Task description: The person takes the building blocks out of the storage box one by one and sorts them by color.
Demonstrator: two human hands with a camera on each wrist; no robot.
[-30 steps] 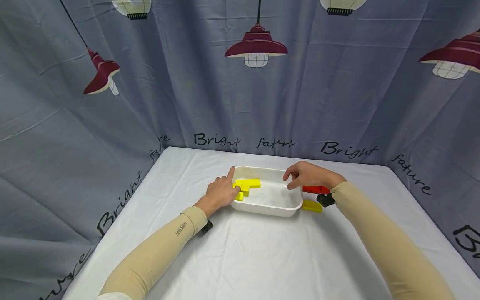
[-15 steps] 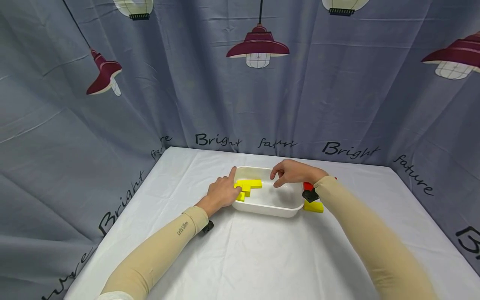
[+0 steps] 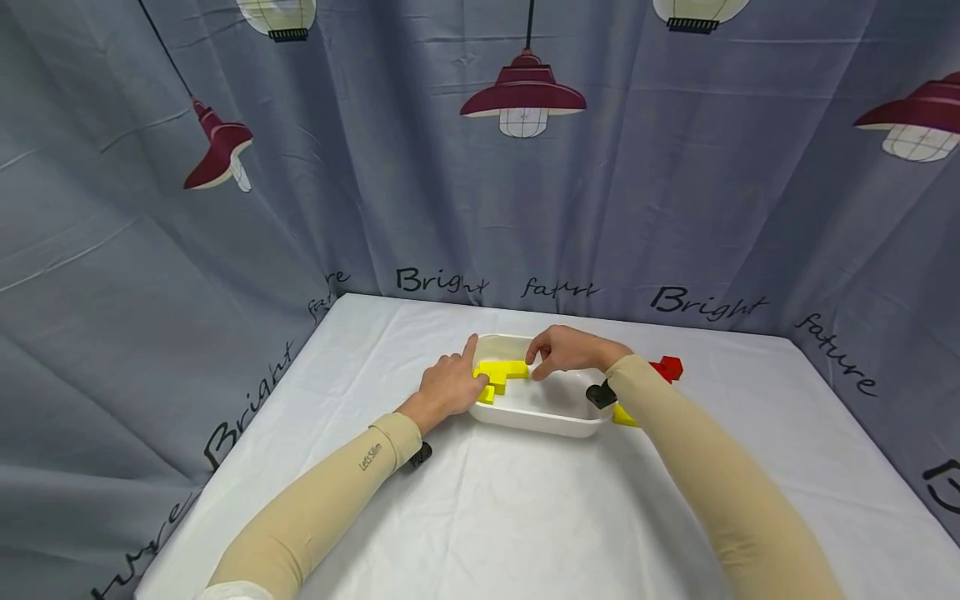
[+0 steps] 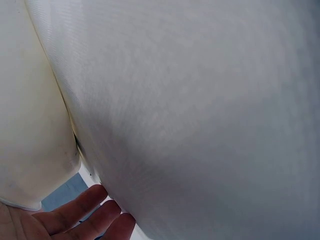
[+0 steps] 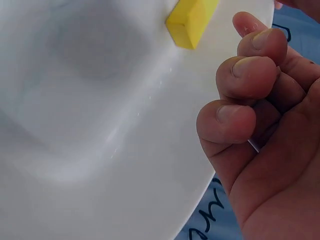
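Observation:
A white tray (image 3: 536,422) stands on the table, with yellow blocks (image 3: 504,369) clustered at its left end. My left hand (image 3: 450,385) grips the tray's left rim, thumb on the inner side and index finger stretched along the edge. In the left wrist view, several fingertips (image 4: 117,212) lie at the pale surface. Over the tray hovers my right hand (image 3: 572,348), fingers loosely curled around nothing, the fingertips close to the right end of the long yellow block. The right wrist view shows this yellow block (image 5: 190,22) just beyond the curled fingers (image 5: 245,77).
To the right of the tray lie a red piece (image 3: 670,367) and another yellow block (image 3: 624,417), both partly covered by the right sleeve (image 3: 690,442). White cloth (image 3: 517,517) covers the table, and a grey-blue printed curtain (image 3: 420,167) hangs behind it.
My right hand has moved left over the tray, from its right end to beside the yellow blocks. More of the red piece shows at its far end. The left hand keeps its place.

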